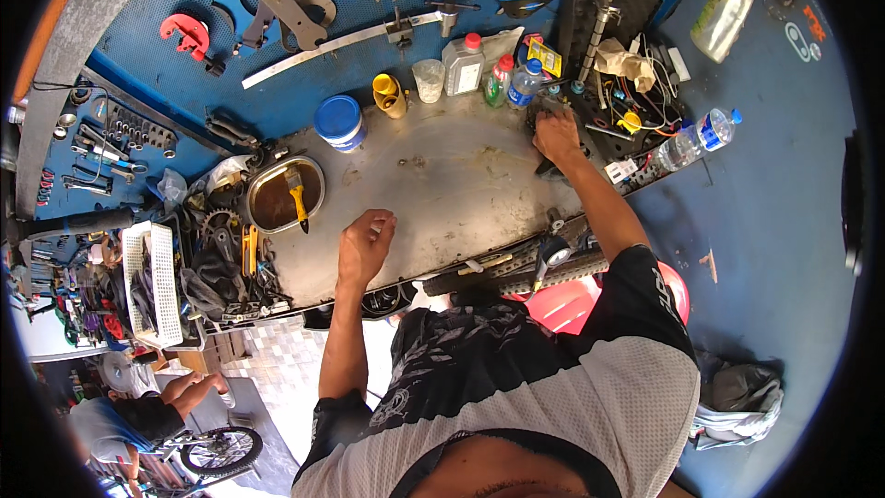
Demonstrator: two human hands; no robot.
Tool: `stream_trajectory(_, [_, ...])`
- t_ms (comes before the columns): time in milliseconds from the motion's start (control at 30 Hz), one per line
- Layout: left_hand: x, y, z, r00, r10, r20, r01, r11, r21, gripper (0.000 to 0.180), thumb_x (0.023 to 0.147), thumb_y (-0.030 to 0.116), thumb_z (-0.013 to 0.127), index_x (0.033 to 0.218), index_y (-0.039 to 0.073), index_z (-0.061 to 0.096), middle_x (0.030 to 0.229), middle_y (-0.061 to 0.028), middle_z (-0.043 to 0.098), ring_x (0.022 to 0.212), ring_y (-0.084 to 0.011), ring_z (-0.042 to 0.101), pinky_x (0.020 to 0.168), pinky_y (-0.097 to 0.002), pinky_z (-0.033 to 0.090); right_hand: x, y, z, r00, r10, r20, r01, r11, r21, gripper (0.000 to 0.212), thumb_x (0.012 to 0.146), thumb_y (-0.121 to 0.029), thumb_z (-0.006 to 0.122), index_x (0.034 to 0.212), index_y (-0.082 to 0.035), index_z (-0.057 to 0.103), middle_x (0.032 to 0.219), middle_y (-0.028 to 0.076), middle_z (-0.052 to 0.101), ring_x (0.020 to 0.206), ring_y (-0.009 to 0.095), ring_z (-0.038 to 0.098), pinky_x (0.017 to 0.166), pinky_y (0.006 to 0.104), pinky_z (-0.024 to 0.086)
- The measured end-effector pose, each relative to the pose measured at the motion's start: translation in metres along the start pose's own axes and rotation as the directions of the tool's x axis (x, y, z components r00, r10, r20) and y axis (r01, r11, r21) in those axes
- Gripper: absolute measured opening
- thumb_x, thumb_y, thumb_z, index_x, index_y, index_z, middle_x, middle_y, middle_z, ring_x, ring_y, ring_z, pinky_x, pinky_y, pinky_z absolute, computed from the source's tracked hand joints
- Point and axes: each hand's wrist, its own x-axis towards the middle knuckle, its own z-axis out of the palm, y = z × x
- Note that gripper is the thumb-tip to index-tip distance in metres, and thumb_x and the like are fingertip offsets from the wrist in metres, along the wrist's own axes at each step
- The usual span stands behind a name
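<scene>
My left hand [367, 244] hovers over the front part of the metal workbench [442, 194], its fingers curled together; whatever they hold, if anything, is too small to make out. Stretched toward the back right, my right hand [557, 136] has its fingers bent down among dark parts at the edge of a cluttered black tray [599, 140]. What those fingertips grip is hidden. Just behind that hand stand a blue-capped bottle [525, 85] and a red-capped green bottle [499, 81]. A yellow-handled brush [296, 195] rests across an oval metal pan [259, 220] of brown liquid, left of my left hand.
Along the back stand a blue-lidded tub [340, 122], yellow cups [391, 97], a clear cup [429, 81] and a grey bottle [463, 65]. Water bottles [698, 138] lie right. Tools and a white basket [152, 286] crowd the left. Another person [138, 424] is near a bicycle wheel [221, 452].
</scene>
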Motion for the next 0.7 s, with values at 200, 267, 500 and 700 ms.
stream_trajectory(200, [0.010,0.006,0.009,0.999,0.032,0.044,-0.031,0.999,-0.022,0.018,0.096,0.016,0.072,0.104,0.000,0.073,0.093,-0.0151,0.077,0.077,-0.0265,0.075,0.068,-0.0352,0.058,-0.008,0.015,-0.054,1.000,-0.001,-0.011,0.005,0.950,0.312,0.034,0.081,-0.025,0.075,0.106,-0.002,0.070,0.095,0.021,0.074,0.091,0.039,0.073,0.084,0.0506,0.057])
stream_trajectory(267, [0.017,0.013,0.014,0.996,0.064,0.067,-0.064,0.998,-0.013,0.021,0.095,0.018,0.073,0.105,0.000,0.073,0.092,-0.0148,0.077,0.075,-0.0269,0.075,0.068,-0.0354,0.058,-0.009,0.022,-0.081,0.999,-0.014,-0.036,0.029,0.889,0.458,0.033,0.080,-0.026,0.075,0.105,-0.004,0.072,0.095,0.021,0.074,0.092,0.040,0.073,0.084,0.0499,0.057])
stream_trajectory(500, [0.051,0.053,0.025,0.983,0.146,0.106,-0.141,0.988,-0.061,0.038,0.091,0.023,0.077,0.124,0.004,0.070,0.115,-0.0167,0.075,0.093,-0.0275,0.074,0.078,-0.0384,0.060,-0.016,0.018,-0.162,0.993,-0.114,-0.031,0.082,0.475,0.876,0.025,0.083,-0.014,0.080,0.097,0.002,0.067,0.079,0.008,0.067,0.074,0.018,0.063,0.071,0.0332,0.052])
stream_trajectory(700, [0.073,0.074,0.011,0.948,0.310,0.075,-0.294,0.941,-0.167,0.052,0.092,0.021,0.077,0.138,0.002,0.062,0.126,-0.0154,0.072,0.112,-0.0262,0.070,0.094,-0.0379,0.057,-0.016,-0.018,-0.227,0.952,-0.282,-0.120,0.157,0.110,0.982,0.016,0.090,-0.001,0.076,0.101,0.002,0.065,0.085,-0.003,0.059,0.079,0.006,0.056,0.071,0.0243,0.049])
